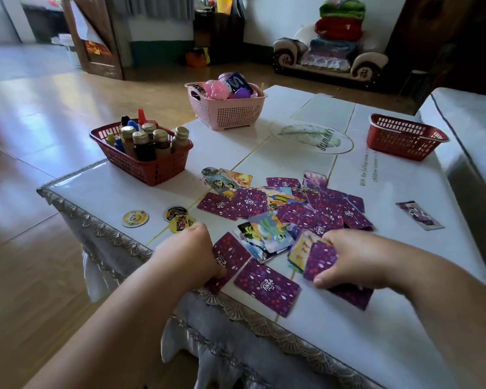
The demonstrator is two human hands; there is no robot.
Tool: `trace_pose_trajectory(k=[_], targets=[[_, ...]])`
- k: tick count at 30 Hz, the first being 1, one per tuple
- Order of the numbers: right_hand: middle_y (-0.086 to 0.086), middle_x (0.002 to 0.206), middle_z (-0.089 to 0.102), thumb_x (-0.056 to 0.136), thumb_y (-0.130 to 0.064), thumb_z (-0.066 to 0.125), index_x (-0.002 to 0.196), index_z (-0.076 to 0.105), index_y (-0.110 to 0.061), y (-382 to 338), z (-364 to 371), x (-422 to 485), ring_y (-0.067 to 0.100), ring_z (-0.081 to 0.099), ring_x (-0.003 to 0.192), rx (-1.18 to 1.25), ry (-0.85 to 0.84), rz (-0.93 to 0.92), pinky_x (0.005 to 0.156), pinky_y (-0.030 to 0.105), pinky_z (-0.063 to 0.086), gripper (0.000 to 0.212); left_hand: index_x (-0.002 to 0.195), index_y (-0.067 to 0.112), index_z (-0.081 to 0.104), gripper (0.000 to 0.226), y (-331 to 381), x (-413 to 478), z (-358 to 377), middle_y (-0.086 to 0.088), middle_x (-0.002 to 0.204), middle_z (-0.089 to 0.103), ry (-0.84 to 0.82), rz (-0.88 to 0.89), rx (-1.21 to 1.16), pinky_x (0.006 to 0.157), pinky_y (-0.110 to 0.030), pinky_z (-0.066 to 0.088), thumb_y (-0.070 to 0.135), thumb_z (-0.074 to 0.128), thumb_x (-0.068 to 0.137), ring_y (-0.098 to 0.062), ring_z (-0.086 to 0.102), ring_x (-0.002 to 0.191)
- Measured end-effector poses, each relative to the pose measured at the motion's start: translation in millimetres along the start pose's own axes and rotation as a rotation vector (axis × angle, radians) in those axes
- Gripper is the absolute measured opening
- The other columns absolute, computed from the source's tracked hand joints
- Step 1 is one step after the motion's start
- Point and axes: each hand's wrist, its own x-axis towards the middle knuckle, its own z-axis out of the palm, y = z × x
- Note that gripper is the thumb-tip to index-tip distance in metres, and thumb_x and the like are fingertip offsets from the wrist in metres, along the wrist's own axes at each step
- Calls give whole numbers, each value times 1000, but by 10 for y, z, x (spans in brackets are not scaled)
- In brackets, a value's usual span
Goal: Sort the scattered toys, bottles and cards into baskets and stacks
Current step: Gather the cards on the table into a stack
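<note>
My left hand (190,255) pinches a purple card (232,254) at the worktop's (376,318) near edge, my right hand (359,259) grips a few cards (319,261) just beside the scattered pile (306,211), and bottles (141,144) stand in the left red basket (152,171).

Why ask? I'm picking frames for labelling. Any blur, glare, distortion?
Head view: wide-angle distortion stretches the white rectangular table; glare washes the glossy tiled floor at left; the right hand and the purple-backed cards it grips are motion-blurred; the red plastic basket of bottles is sharp.
</note>
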Motion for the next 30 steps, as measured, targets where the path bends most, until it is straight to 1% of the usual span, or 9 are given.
trace_pose_trajectory(k=[5,7,10,15,18,22,25,27,30], targets=[[8,78,69,72,-26,80,85,61,-10,-162,-14,231,22,68,72,372,98,-127,66,36,57,28,104,18,55,39,-125,68,-79,1,92,61,56,-31,-190,61,-27,48,32,79,76,-16,60,72],[8,79,65,72,-33,80,84,57,-13,-315,86,442,23,66,75,322,111,-129,71,39,57,32,98,23,58,26,-169,89,-111,1,94,61,133,-33,-274,61,-26,46,27,76,80,-16,59,73],[6,84,62,74,-41,78,90,59,-13,-543,253,682,23,62,81,127,81,-114,69,32,49,37,94,26,64,13,-222,118,-124,0,95,64,240,-47,-354,68,-29,50,24,71,84,-20,61,80],[-1,108,62,71,-44,80,114,54,-21,-713,372,671,20,59,100,-40,37,-249,87,33,50,55,96,31,65,11,-279,113,-111,3,94,63,264,-77,-329,73,-31,51,24,66,87,-22,61,86],[-9,108,60,70,-33,83,116,54,-31,-597,252,588,14,58,98,-48,-14,-312,78,27,45,55,91,34,62,13,-325,86,-124,1,94,60,284,-88,-326,72,-28,48,21,66,87,-23,59,86],[-17,85,59,68,-23,83,93,56,-33,-324,77,593,10,59,85,-117,-7,-293,68,24,42,38,83,35,61,20,-335,87,-116,-2,95,64,294,-70,-390,70,-31,52,15,64,88,-24,62,82],[-3,78,68,75,-13,78,89,61,-19,-136,-29,549,7,65,66,222,59,-240,55,21,50,23,88,31,66,18,-279,96,-114,0,89,64,272,-36,-427,58,-26,48,14,61,91,-17,58,70],[-1,76,69,77,-11,77,93,62,-15,-96,-89,508,-1,63,56,398,162,-244,47,14,45,22,90,30,67,19,-244,109,-119,0,87,64,274,-28,-408,54,-24,44,14,59,93,-15,55,66],[-5,83,68,72,-12,80,96,62,-19,-259,-85,547,4,65,70,234,98,-345,57,16,48,31,90,31,66,21,-234,126,-116,-1,89,65,285,-49,-380,56,-26,44,13,56,93,-17,56,68]])
